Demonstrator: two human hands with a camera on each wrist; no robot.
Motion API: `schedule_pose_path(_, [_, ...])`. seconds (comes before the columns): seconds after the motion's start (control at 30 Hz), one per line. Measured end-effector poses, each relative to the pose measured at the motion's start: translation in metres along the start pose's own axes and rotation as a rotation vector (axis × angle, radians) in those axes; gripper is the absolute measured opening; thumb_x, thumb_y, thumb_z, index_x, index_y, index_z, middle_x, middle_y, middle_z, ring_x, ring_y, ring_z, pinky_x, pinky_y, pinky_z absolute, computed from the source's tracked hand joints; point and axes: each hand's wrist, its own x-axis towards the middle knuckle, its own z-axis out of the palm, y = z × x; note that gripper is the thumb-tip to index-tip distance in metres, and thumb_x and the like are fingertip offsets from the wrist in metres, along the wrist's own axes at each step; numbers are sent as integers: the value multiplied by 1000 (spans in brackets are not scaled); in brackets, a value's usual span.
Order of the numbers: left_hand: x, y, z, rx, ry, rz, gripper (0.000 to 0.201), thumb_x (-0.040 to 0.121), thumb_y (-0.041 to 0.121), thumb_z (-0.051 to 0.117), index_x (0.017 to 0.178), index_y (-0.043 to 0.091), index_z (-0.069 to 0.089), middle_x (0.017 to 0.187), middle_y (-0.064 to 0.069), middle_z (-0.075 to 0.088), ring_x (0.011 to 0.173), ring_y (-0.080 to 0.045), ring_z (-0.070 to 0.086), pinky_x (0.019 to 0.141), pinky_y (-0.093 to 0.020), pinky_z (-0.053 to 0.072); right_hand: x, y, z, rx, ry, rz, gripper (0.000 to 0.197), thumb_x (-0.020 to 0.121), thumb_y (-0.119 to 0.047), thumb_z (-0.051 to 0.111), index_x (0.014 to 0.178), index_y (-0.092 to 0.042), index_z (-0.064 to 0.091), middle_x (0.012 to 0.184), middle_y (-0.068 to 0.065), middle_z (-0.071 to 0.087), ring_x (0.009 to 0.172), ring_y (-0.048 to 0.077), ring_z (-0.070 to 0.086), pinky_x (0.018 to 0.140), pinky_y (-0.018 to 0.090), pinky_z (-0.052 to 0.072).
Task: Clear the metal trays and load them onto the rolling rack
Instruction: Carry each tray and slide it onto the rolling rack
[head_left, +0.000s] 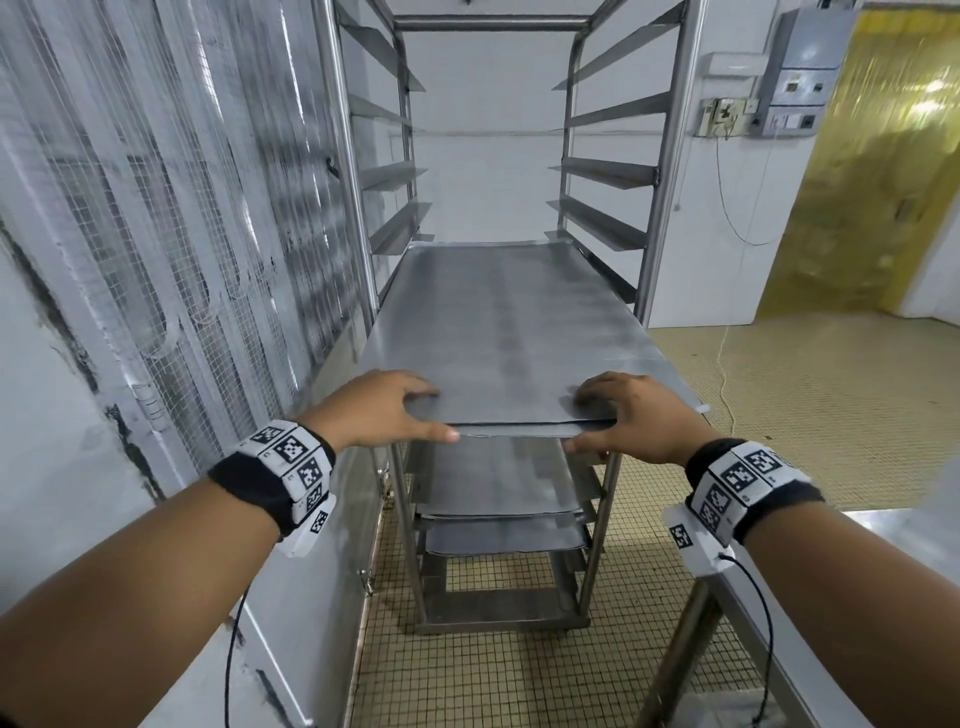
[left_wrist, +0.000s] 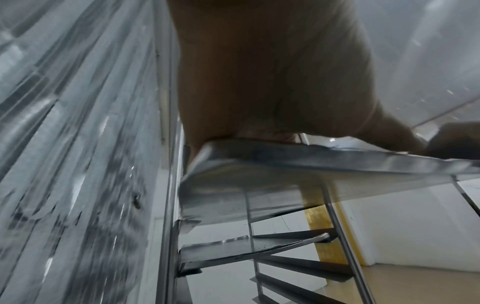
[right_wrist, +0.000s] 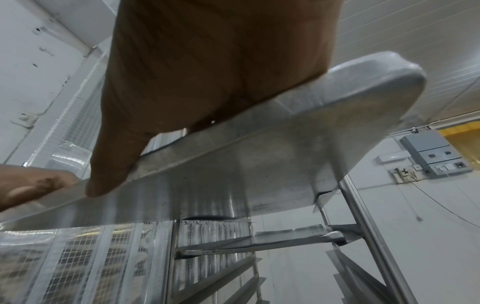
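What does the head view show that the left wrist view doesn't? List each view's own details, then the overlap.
Only the head view: the right hand on the tray's near edge, both wristbands, the tray's top surface, the empty upper rails, the floor under the rack, and a steel table at right.

Only the left wrist view: the tray's underside and the rail ends beneath it.

Both: the left hand gripping the tray's near edge, lower trays already loaded, and the strip curtain.

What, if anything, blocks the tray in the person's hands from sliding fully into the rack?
Nothing visible does. The left hand and right hand grip the near edge of the metal tray, already partway into the rolling rack. The space ahead between the side rails looks open; the other trays sit on lower levels.
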Motion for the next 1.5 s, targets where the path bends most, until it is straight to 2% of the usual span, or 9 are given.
schedule_pose_path(0.17, [14,0,7,55,125,78,73,77,85,51,127,34,66,131,15,64,121,-13,59,100,-35,48,13,1,8,0,135,114,66,64,-79,69,113,-35,72,121,-20,67,111,7,61,100,36,45])
schedule_pose_path(0.27, [23,-4,18,78,211,96,65,85,79,42,122,33,69,120,14,70,111,-13,64,91,-39,54,17,0,19,-84,253,192,56,71,-80,60,110,-41,72,116,-24,66,115,8,56,102,40,31])
schedule_pose_path(0.43, [35,-2,31,68,345,125,47,95,63,49,111,27,75,109,5,73,104,-17,66,84,-40,55,26,14,35,-75,251,178,62,83,-79,40,123,-41,66,136,-17,58,134,11,44,114,43,15])
schedule_pose_path(0.53, [46,-6,34,54,381,145,51,94,62,45,106,22,76,105,1,75,102,-19,67,84,-42,55,37,27,37,-69,265,135,68,83,-77,29,126,-39,65,137,-16,58,134,9,45,114,41,17])
schedule_pose_path(0.63, [62,-12,35,62,412,157,52,94,61,44,106,23,76,105,4,75,103,-19,67,84,-42,54,52,35,39,-90,282,134,51,92,-67,42,124,-37,67,136,-15,60,132,11,47,112,40,19])
schedule_pose_path(0.77, [87,-19,35,50,456,135,39,96,56,52,104,27,77,101,7,76,98,-16,69,81,-40,54,77,43,47,-95,355,126,56,89,-70,35,117,-36,70,128,-15,65,125,13,54,107,40,25])
schedule_pose_path(0.97, [128,-33,34,38,505,151,36,95,54,55,97,26,78,93,7,76,90,-15,69,79,-38,55,116,61,53,-83,413,124,39,92,-64,50,111,-36,71,121,-14,68,121,16,56,106,43,28])
schedule_pose_path(1.37, [208,-56,28,-6,566,153,31,93,44,65,97,16,79,94,-2,77,94,-23,71,85,-38,54,196,96,68,-76,449,149,38,92,-59,56,112,-31,72,119,-6,70,119,21,57,105,42,27])
schedule_pose_path(1.5, [231,-61,26,-31,567,141,35,91,45,63,93,14,79,91,-5,77,91,-27,71,86,-45,54,220,108,70,-60,448,137,41,91,-63,53,110,-32,71,116,-6,71,117,21,57,105,44,28])
